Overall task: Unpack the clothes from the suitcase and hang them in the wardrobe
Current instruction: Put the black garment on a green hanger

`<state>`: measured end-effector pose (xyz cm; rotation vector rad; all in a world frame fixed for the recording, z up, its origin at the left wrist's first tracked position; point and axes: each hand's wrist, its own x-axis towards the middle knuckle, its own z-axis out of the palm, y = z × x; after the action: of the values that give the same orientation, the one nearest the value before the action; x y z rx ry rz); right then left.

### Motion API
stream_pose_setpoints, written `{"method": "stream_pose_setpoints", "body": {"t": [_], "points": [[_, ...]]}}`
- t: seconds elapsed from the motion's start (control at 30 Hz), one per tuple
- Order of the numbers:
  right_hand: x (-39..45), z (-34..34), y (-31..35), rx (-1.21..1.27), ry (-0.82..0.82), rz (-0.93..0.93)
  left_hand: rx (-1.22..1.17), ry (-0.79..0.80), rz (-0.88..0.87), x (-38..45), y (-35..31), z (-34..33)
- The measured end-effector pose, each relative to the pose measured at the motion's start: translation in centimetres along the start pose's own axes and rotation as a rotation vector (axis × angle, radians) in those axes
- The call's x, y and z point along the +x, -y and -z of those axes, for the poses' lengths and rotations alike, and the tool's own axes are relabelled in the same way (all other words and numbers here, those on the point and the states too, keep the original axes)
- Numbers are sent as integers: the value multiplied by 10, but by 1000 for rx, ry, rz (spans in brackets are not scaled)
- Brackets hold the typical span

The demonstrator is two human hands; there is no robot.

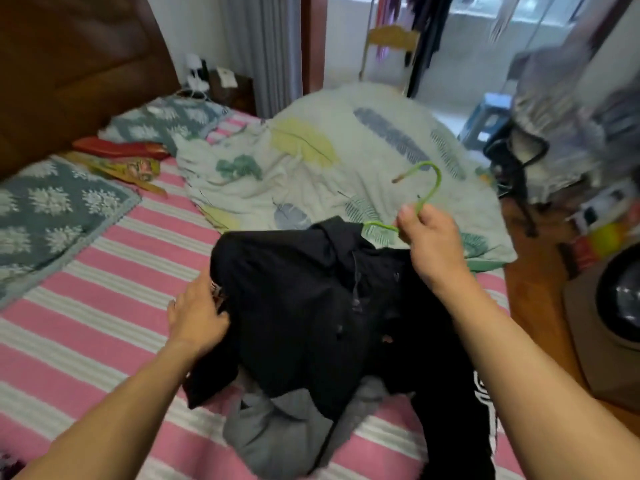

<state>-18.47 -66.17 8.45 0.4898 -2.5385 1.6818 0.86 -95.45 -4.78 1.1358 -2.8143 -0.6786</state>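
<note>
A black jacket (311, 306) lies bunched on the pink-and-white striped bed (104, 306), draped over a grey garment (277, 431). A green wire hanger (427, 188) sticks out of the jacket's collar, hook upward. My right hand (433, 244) pinches the hanger's neck just below the hook. My left hand (197, 317) grips the jacket's left shoulder edge. Another black garment with white print (481, 410) hangs at the bed's right edge. No suitcase or wardrobe is in view.
A leaf-print duvet (346, 161) is heaped behind the jacket. Two teal patterned pillows (52, 216) lie at the left by the brown headboard (69, 71). A cluttered black chair (519, 168) and a round dark appliance (620, 299) stand right of the bed.
</note>
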Motion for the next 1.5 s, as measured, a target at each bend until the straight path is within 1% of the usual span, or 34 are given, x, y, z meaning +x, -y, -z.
{"method": "stream_pose_setpoints", "body": {"t": [0.1,0.2,0.23,0.3,0.33,0.37,0.4,0.43,0.47,0.5,0.53,0.57,0.6,0.63,0.67,0.73,0.77,0.83,0.87,0.93,0.97,1.03,1.1,1.17,1.2,1.3,1.33,1.37,1.4,1.43,1.5], "points": [[-11,2,83,-133,-15,97,137,-17,-27,-4,28,71],[-23,20,157,-203,-20,160,135,-184,11,-13,65,170],[-31,22,181,-253,18,168,158,-199,32,-16,79,202],[-58,10,226,-376,179,188,304,-154,106,-30,106,258],[-73,-1,244,-394,234,217,355,-137,127,-41,115,282],[-86,-13,261,-386,248,251,329,-177,85,-53,119,302],[-97,-26,276,-343,206,309,207,-262,-7,-64,120,318],[-107,-40,292,-310,166,383,49,-378,-148,-82,115,335],[-119,-56,311,-307,184,452,-97,-508,-304,-102,107,350],[-131,-73,330,-332,256,517,-203,-582,-445,-124,97,363],[-144,-89,348,-351,356,574,-229,-569,-565,-148,86,373],[-158,-105,363,-352,441,641,-197,-498,-638,-169,78,380],[-173,-122,377,-332,505,712,-121,-431,-661,-185,80,382],[-183,-134,386,-294,542,765,-21,-404,-663,-196,82,379],[-190,-141,392,-246,560,801,49,-425,-656,-201,86,376],[-205,-160,399,-134,583,840,124,-566,-600,-213,109,376],[-209,-169,397,-103,562,867,129,-600,-551,-218,122,378],[-210,-189,379,-134,478,967,75,-616,-472,-232,148,382],[-211,-200,364,-168,477,987,65,-624,-421,-241,161,384],[-218,-229,331,-240,585,914,116,-663,-303,-261,187,384],[-225,-248,320,-279,659,898,189,-679,-238,-273,198,381],[-245,-287,310,-246,807,943,376,-684,-46,-302,222,376],[-278,-320,321,-95,922,1072,446,-674,191,-342,247,376],[-314,-344,337,33,952,1228,434,-699,362,-391,268,376],[-332,-352,346,91,926,1304,434,-718,426,-417,275,375],[-386,-367,365,243,916,1390,507,-778,595,-485,278,372],[-404,-368,373,279,954,1403,529,-798,659,-506,276,371],[-422,-368,384,279,1047,1383,540,-829,714,-527,275,370],[-439,-374,394,260,1179,1349,544,-872,761,-549,274,370],[-456,-377,406,187,1311,1334,550,-927,797,-571,274,372],[-489,-383,432,76,1456,1444,561,-1036,833,-617,274,379]]}}
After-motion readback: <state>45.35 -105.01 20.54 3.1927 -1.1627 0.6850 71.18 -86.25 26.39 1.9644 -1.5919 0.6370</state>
